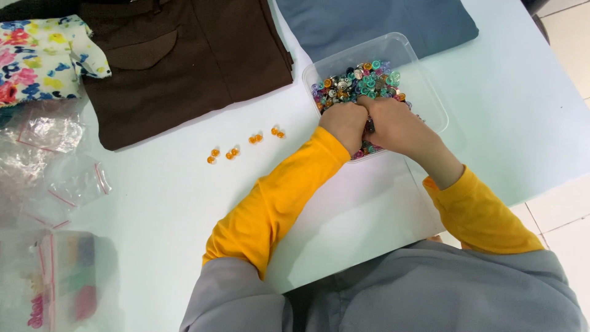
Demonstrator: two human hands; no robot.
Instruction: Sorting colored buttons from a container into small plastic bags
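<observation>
Hands meet over the tub (424, 92) of beads (356, 83): left hand (344, 123) and right hand (393, 123) curled, touching; whether they hold anything I cannot tell.

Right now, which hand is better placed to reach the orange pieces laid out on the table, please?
Probably the left hand: it lies on the side of the container nearer the orange pieces, while the right hand sits farther away.
</observation>
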